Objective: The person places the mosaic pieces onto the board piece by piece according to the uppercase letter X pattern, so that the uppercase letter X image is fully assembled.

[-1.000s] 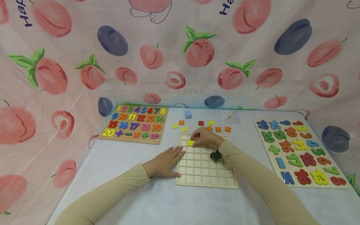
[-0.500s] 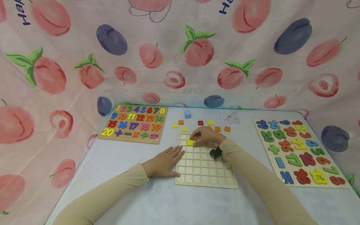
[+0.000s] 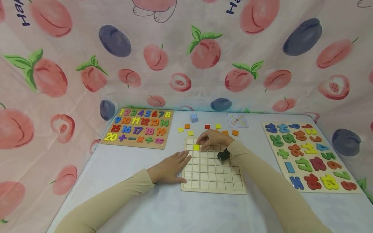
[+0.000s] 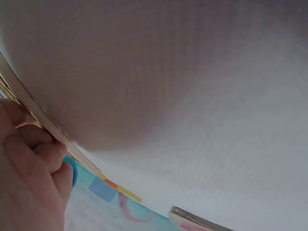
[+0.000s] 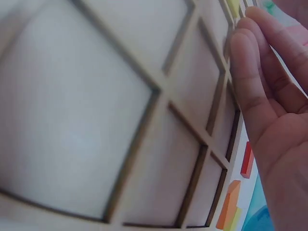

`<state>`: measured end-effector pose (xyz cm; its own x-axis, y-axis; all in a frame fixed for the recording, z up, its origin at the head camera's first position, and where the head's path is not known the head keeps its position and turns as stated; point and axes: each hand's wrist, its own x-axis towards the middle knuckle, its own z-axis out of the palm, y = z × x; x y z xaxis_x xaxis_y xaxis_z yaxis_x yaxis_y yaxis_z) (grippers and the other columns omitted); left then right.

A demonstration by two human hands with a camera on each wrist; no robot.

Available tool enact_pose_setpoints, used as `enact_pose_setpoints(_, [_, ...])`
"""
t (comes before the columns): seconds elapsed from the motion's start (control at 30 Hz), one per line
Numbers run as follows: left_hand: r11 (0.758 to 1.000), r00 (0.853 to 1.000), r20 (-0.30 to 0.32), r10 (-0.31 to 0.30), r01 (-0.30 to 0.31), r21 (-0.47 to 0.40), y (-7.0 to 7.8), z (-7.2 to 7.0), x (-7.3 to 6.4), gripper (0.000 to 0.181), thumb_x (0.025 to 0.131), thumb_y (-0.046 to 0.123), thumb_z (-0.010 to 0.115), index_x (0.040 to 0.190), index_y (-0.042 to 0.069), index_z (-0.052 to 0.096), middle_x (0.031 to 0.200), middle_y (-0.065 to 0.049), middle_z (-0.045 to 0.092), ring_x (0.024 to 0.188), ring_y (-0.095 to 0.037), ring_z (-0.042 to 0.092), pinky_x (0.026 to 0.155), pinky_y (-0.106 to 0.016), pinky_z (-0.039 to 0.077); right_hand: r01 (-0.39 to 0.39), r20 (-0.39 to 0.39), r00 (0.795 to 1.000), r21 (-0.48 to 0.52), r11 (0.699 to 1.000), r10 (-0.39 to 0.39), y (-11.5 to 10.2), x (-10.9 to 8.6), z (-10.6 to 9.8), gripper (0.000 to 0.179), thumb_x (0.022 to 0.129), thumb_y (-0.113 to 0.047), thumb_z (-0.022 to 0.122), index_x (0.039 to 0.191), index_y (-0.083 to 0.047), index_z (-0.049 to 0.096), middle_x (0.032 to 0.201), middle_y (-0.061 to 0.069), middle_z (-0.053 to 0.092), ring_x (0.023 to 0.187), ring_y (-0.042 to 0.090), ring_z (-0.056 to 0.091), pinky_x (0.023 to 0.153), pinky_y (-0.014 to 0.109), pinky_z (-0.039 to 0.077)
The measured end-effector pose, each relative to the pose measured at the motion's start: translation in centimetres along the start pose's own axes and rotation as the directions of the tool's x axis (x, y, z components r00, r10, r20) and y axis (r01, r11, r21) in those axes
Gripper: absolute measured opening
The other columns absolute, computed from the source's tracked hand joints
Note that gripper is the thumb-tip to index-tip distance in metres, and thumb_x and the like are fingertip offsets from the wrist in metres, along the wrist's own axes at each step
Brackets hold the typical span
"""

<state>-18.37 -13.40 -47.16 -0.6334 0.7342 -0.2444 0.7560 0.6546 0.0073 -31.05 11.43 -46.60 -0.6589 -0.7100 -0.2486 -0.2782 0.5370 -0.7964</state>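
Observation:
A wooden grid board (image 3: 208, 185) lies on the table before me. One yellow square tile (image 3: 196, 147) sits in a cell near its upper left corner. My right hand (image 3: 214, 138) is just right of that tile. In the right wrist view the fingertips (image 5: 244, 45) come close to the yellow tile (image 5: 234, 6); whether they touch it I cannot tell. My left hand (image 3: 169, 168) lies with spread fingers over the board's left edge.
Loose yellow, orange and red tiles (image 3: 207, 127) lie beyond the board, near a blue cube (image 3: 194, 118) and a printed grid card (image 3: 237, 120). Number puzzle boards stand left (image 3: 137, 129) and right (image 3: 310, 158). A patterned cloth (image 3: 175, 58) hangs behind.
My right hand has drawn slightly away from the yellow tile, which stays in the same cell. The left hand keeps its place; the view has shifted a little.

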Motion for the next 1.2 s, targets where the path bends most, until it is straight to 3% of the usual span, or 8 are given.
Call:
enact_pose_setpoints(0.2, [0.999, 1.0, -0.012, 0.02, -0.02, 0.029, 0.0, -0.1, 0.0, 0.093, 0.087, 0.069, 0.039, 0.151, 0.005, 0.015, 0.159, -0.012, 0.013, 0.147, -0.023, 0.013, 0.12, -0.036, 0.016, 0.024, 0.025, 0.999, -0.009, 1.0, -0.024, -0.1, 0.2, -0.6, 0.028, 0.078, -0.011, 0.075, 0.105, -0.005, 0.07, 0.1, 0.009, 0.071, 0.085, 0.011, 0.065, 0.08, 0.025, 0.054])
enact_pose_setpoints(0.5, [0.999, 0.999, -0.014, 0.035, -0.034, 0.032, 0.1, -0.2, -0.1, 0.093, 0.087, 0.068, 0.04, 0.15, 0.004, 0.016, 0.158, -0.012, 0.013, 0.147, -0.023, 0.013, 0.12, -0.036, 0.017, 0.019, 0.064, 0.998, 0.103, 0.995, -0.026, -0.1, 0.3, -1.9, 0.032, 0.08, -0.006, 0.072, 0.11, 0.001, 0.067, 0.106, 0.016, 0.069, 0.092, 0.016, 0.067, 0.084, 0.031, 0.055])
enact_pose_setpoints(0.73, [0.999, 0.999, -0.015, 0.037, -0.036, 0.03, 0.0, -0.1, -0.2, 0.1, 0.083, 0.073, 0.042, 0.151, 0.004, 0.014, 0.159, -0.012, 0.01, 0.148, -0.023, 0.01, 0.121, -0.035, 0.015, 0.002, -0.006, 1.0, 0.087, 0.996, -0.002, -0.1, 1.5, -2.9, 0.03, 0.081, -0.008, 0.072, 0.11, -0.002, 0.068, 0.106, 0.012, 0.07, 0.093, 0.015, 0.067, 0.086, 0.031, 0.055])
enact_pose_setpoints(0.97, [0.999, 0.999, -0.01, 0.037, -0.036, 0.033, 0.0, 0.1, -0.1, 0.1, 0.084, 0.073, 0.04, 0.151, 0.004, 0.012, 0.159, -0.011, 0.01, 0.148, -0.022, 0.009, 0.121, -0.034, 0.014, 0.038, -0.08, 0.996, 0.127, 0.991, -0.028, -0.6, 2.8, -3.4, 0.032, 0.082, -0.006, 0.07, 0.113, 0.002, 0.066, 0.11, 0.017, 0.068, 0.095, 0.016, 0.067, 0.091, 0.034, 0.053])
enact_pose_setpoints(1.2, [0.999, 0.999, -0.011, 0.031, -0.03, 0.036, 0.0, 0.2, -0.1, 0.101, 0.083, 0.074, 0.04, 0.151, 0.005, 0.012, 0.159, -0.011, 0.01, 0.148, -0.022, 0.009, 0.121, -0.035, 0.015, 0.032, -0.114, 0.993, 0.101, 0.994, -0.021, -1.0, 4.2, -3.4, 0.034, 0.081, -0.005, 0.071, 0.113, 0.005, 0.065, 0.109, 0.018, 0.069, 0.092, 0.015, 0.067, 0.089, 0.033, 0.053])
